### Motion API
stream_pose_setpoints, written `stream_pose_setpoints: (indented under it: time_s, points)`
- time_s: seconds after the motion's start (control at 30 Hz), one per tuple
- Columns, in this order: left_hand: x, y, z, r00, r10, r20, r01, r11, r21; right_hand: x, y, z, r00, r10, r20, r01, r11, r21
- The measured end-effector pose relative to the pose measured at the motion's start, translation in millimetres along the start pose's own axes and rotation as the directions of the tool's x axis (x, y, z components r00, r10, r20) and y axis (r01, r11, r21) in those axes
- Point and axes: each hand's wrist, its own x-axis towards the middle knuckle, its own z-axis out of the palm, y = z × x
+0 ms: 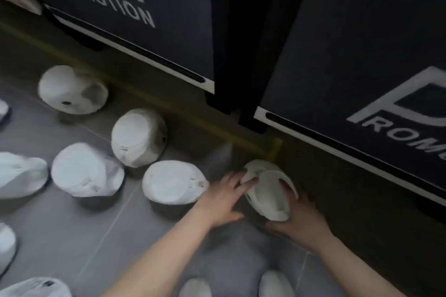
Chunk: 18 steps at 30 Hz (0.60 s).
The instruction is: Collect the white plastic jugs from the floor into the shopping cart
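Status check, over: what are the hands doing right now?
Left hand and right hand hold one white plastic jug at floor level. Other white jugs wait on the grey tiled floor. No cart in view.

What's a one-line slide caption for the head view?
Both hands grasp one white plastic jug on grey floor tiles.

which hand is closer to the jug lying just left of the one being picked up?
Left. The left hand sits right beside that jug, nearly touching its cap end. The right hand is farther right, beyond the held jug.

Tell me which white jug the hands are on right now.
The jug nearest the dark promotion stand, between the left hand and right hand; others lie untouched.
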Motion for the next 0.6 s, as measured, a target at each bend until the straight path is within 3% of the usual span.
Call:
stream_pose_setpoints:
  time_s: [0.1, 0.2, 0.3, 0.43, 0.57, 0.6]
  points:
    - [48, -4, 41, 0.999, 0.033, 0.024, -0.034, 0.999, 0.029, 28, 25, 45, 0.997, -0.03, -0.067, 0.037, 0.995, 0.097]
    - [49, 4, 72, 0.999, 0.051, 0.008, -0.051, 0.997, 0.055, 28, 43, 69, 0.975, -0.153, -0.162, 0.18, 0.969, 0.169]
    - [18, 13, 94, 0.998, 0.015, 0.055, -0.02, 0.996, 0.091, 13, 59, 76, 0.96, -0.248, -0.131, 0.273, 0.932, 0.239]
    - [-33, 8, 121, 0.991, 0.098, 0.087, -0.113, 0.976, 0.188, -4, 76, 83, 0.929, -0.369, -0.029, 0.37, 0.92, 0.134]
    - [-24, -6, 136, 0.989, 0.125, -0.08, -0.108, 0.977, 0.184, 1, 83, 98, 0.915, -0.396, -0.081, 0.399, 0.916, 0.027]
    - [-15, -8, 142, 0.992, 0.116, -0.048, -0.108, 0.983, 0.148, 2, 83, 104, 0.922, -0.383, -0.059, 0.385, 0.923, 0.026]
